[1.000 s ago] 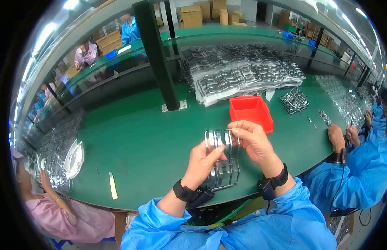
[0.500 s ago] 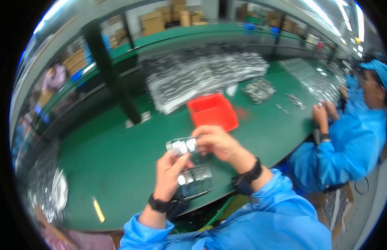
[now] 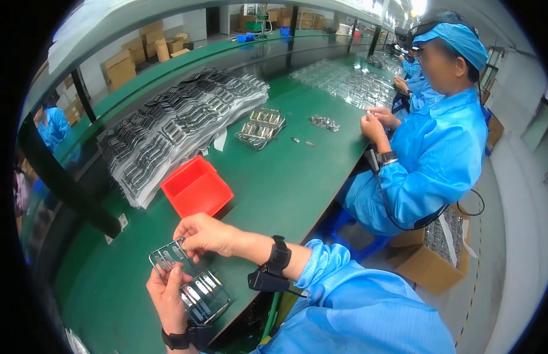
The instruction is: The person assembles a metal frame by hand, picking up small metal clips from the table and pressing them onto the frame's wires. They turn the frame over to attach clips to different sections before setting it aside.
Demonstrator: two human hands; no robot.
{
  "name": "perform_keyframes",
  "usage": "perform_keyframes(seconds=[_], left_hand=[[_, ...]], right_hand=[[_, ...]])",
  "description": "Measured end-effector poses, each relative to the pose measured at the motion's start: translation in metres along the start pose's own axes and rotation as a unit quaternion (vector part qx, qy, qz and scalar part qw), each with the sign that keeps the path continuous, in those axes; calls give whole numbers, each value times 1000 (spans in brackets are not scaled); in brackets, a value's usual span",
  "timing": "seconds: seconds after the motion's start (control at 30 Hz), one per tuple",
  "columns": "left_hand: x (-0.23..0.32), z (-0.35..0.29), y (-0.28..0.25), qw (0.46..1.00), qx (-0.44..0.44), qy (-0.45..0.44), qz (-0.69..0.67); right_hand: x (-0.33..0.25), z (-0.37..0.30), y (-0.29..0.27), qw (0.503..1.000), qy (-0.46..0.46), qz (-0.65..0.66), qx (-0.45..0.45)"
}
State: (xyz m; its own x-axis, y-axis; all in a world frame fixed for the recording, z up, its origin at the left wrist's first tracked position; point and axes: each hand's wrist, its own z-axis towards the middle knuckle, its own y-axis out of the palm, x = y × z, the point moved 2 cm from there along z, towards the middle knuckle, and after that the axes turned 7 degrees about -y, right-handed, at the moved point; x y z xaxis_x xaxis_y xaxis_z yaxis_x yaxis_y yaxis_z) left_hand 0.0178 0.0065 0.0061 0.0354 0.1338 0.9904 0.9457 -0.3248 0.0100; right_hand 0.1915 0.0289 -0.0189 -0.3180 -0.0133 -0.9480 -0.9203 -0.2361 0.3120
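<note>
My left hand is closed around a shiny metal wire rack at the near left of the table, with the thumb on top. Flat silver strips sit in a row inside it. A second wire section with similar strips lies just below, by the table's edge; my fingers hide whether the two are joined. At the upper section's far right corner, the curled fingers of my right hand pinch the wire edge. Any small piece between those fingertips is hidden. Beyond my right hand stands a red plastic bin.
Rows of dark wire racks lie on white sheeting behind the bin. Another filled rack and a heap of small metal pieces are farther right. A co-worker in blue sits at right. A dark post rises at left.
My view has swung to the right, so the bin and hands appear farther left and the co-worker shows more fully. Both hands stay at the wire rack.
</note>
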Motion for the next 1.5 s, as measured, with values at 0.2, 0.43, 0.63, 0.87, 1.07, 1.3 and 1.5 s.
perform_keyframes(seconds=[0.2,0.43,0.63,0.87,1.07,1.3,1.5], left_hand=[[8,-2,-10,983,-63,-61,-159],[10,1,-13,959,-156,-69,-226],[7,-1,-13,957,-176,-67,-218],[7,0,-9,950,-206,-78,-223],[0,-2,4,942,-235,-139,-193],[-14,12,3,940,-198,-161,-227],[-6,17,-4,947,-157,-141,-241]], right_hand=[[-20,-14,-6,976,-21,210,-60],[-22,-17,-2,988,-45,151,-12],[-24,-22,2,986,-64,137,-74],[-31,-25,1,990,-40,125,-56],[-18,-30,0,998,-54,36,-19],[-4,-24,-15,981,40,186,26],[-17,-47,-25,979,-29,186,84]])
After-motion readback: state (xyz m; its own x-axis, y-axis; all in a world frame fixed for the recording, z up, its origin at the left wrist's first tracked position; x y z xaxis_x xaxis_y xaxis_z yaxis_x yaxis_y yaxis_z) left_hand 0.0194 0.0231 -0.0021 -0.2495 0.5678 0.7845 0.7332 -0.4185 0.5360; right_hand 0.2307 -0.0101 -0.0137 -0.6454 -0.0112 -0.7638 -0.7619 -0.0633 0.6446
